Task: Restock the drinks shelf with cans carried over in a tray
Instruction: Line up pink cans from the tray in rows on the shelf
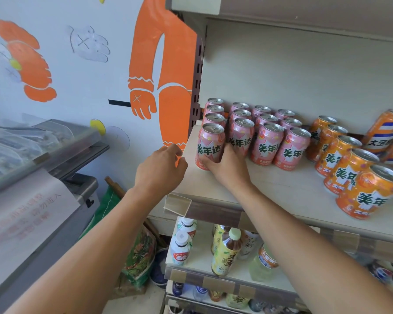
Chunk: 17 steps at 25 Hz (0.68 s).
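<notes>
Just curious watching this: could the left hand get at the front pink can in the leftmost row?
Probably yes. The left hand hovers open beside that pink can, nothing between them; the right hand grips its other side.

Right hand [226, 165] gripping, left hand [160, 167] loose

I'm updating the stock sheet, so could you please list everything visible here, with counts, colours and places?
Pink cans: about fourteen, in four rows, left end of the main shelf.
Orange cans: five in one row, right of the pink ones.
Orange-and-blue cans: at least two, far right, cut off by the frame.
Shelf: one, cream, at chest height.
Bottles: several, white, yellow and green, on the shelf below.
Chest freezer: one, grey with a glass lid, at left.
Wall mural: orange figures on white, behind.
Left hand: empty, at the shelf's left edge.
Right hand: grip on the front-left pink can.
</notes>
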Available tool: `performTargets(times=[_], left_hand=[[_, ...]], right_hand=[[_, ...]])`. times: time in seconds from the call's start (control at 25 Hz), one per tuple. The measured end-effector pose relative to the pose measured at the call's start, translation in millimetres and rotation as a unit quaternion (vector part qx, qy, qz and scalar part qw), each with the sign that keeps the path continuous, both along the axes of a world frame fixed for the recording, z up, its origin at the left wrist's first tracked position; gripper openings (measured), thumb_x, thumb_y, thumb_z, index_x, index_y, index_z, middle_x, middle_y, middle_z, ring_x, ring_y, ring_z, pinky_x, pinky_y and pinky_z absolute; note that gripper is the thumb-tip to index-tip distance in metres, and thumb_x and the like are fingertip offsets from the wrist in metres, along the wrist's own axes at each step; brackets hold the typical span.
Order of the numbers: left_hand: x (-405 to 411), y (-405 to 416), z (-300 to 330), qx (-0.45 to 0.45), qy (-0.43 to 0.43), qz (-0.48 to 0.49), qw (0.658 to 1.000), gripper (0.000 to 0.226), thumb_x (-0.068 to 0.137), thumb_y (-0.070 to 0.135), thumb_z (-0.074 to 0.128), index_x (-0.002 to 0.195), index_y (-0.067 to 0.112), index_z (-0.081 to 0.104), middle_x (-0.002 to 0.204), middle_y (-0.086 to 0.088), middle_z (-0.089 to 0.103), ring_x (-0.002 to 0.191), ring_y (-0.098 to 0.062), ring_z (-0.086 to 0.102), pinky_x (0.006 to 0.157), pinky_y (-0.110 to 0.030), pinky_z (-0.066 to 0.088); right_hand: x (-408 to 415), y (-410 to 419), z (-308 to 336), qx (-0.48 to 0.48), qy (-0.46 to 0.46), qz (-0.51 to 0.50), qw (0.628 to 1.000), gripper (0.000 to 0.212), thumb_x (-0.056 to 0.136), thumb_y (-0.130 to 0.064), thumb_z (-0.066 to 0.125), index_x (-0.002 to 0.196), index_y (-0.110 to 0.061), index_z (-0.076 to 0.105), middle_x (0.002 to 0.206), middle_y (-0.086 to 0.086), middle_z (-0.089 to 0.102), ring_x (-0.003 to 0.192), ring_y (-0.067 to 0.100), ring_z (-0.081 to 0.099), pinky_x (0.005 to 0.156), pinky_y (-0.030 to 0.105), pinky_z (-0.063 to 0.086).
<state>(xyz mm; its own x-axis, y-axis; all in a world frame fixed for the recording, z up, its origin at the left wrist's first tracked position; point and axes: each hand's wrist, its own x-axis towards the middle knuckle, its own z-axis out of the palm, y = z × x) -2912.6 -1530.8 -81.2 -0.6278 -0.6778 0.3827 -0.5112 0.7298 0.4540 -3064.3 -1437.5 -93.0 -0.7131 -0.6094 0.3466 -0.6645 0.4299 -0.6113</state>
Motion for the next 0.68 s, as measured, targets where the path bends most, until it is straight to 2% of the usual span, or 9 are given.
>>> performTargets(times=[0.16,0.32,0.52,0.68], left_hand=[[17.3,15.9,9.9,-0.01,0.007,0.006,1.0,0.029,0.096,0.036,0.043,0.119,0.023,0.056,0.111,0.005,0.062,0.094,-0.019,0.059,0.07,-0.032,0.05],[21.7,48.3,14.6,-0.019,0.029,-0.017,0.999,0.029,0.094,0.038,0.044,0.118,0.024,0.056,0.108,0.005,0.062,0.095,-0.02,0.059,0.072,-0.035,0.052],[10.7,115.6,11.7,-0.023,0.035,-0.088,0.995,0.027,0.093,0.036,0.046,0.115,0.022,0.056,0.109,0.003,0.062,0.097,-0.023,0.061,0.075,-0.038,0.052],[3.3,153.3,8.1,-0.012,0.052,-0.139,0.989,0.028,0.094,0.037,0.047,0.116,0.023,0.056,0.109,0.004,0.062,0.098,-0.023,0.06,0.076,-0.038,0.051]], right_hand=[[6.8,19.1,2.1,0.044,-0.015,0.02,0.999,0.065,0.083,-0.052,0.069,0.127,-0.009,0.05,0.123,0.009,0.06,0.113,0.031,0.057,0.086,0.037,0.048],[23.6,70.3,4.0,0.065,0.049,0.015,0.997,0.063,0.092,-0.051,0.058,0.14,-0.013,0.044,0.137,0.008,0.054,0.125,0.028,0.051,0.098,0.038,0.044],[34.9,153.0,11.8,0.078,0.129,-0.024,0.988,0.051,0.095,-0.046,0.052,0.138,-0.018,0.049,0.134,0.002,0.055,0.123,0.023,0.05,0.093,0.04,0.046],[37.5,204.4,11.3,0.067,0.144,-0.049,0.986,0.046,0.095,-0.042,0.054,0.134,-0.018,0.053,0.125,0.0,0.06,0.117,0.02,0.054,0.087,0.038,0.049]])
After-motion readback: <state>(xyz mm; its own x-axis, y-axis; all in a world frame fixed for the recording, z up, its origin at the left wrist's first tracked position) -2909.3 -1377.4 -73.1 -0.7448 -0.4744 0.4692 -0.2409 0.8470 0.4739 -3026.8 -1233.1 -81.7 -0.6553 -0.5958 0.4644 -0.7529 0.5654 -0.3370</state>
